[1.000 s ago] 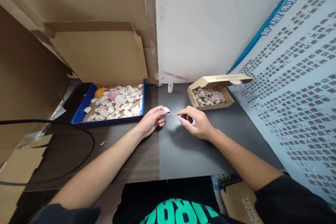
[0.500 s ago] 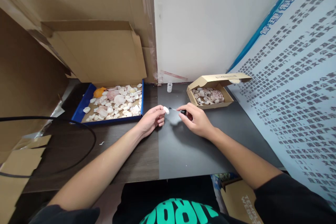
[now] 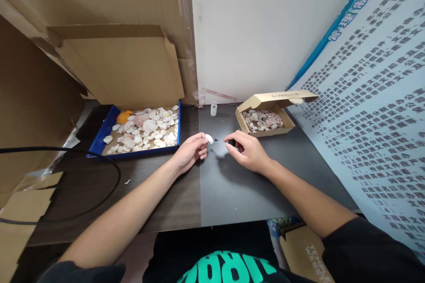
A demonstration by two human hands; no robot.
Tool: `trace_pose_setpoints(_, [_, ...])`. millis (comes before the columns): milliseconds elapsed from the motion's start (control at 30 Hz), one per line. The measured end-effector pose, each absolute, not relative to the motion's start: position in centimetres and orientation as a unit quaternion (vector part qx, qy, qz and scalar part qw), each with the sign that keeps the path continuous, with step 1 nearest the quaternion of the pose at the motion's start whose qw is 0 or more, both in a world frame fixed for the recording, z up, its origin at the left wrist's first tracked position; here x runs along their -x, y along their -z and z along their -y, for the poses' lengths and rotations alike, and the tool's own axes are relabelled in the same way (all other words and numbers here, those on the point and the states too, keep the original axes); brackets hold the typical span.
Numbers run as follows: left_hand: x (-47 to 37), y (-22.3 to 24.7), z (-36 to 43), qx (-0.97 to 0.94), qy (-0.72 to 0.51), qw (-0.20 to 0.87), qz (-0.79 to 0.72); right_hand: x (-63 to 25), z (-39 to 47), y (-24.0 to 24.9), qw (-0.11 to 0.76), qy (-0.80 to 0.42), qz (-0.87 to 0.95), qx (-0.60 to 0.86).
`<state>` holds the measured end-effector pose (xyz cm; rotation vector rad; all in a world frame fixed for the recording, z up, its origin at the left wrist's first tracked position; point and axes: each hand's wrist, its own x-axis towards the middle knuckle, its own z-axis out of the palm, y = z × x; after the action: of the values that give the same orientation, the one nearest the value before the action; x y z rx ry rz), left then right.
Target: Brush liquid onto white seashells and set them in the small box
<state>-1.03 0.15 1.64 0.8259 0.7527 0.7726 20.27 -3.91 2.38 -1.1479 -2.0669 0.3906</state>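
Between thumb and fingers, my left hand (image 3: 191, 152) pinches a small white seashell (image 3: 209, 139) over the left edge of the grey mat (image 3: 229, 203). My right hand (image 3: 248, 151) is closed on the black cap of a small brush applicator (image 3: 219, 140). Its thin stem points left, with the dark tip a short gap from the shell. Most of the cap is hidden by my fingers. A small clear glass bottle (image 3: 213, 109) with a white label stands upright beyond my hands, near the wall.
Left, a blue-edged cardboard box (image 3: 133, 155) holds many seashells. At right, a smaller brown box (image 3: 275, 132) with its lid raised holds more shells. A black cable (image 3: 117, 172) loops over the table's left side. A printed poster (image 3: 372, 110) borders the right.
The applicator's dark tip has shifted slightly right, a little farther from the shell, and the right fingers cover more of the cap. The left hand still holds the shell.
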Motion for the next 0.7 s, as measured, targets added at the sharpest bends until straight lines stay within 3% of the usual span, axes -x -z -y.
trace_pose_setpoints(500, [1.0,-1.7,-0.1,-0.427,-0.347,0.748,-0.371,-20.2,3.9,-2.2,0.33,-0.17,0.811,0.451])
trace_pose_setpoints(600, [1.8,-3.1,-0.3,-0.584,-0.353,0.6,-0.417,-20.3,3.7,-2.0,0.318,-0.19,0.81,0.455])
trace_pose_setpoints(700, [4.0,-5.5,-1.3,-0.766,-0.328,0.325,-0.446,-20.3,3.5,-2.0,0.318,-0.203,0.808,0.452])
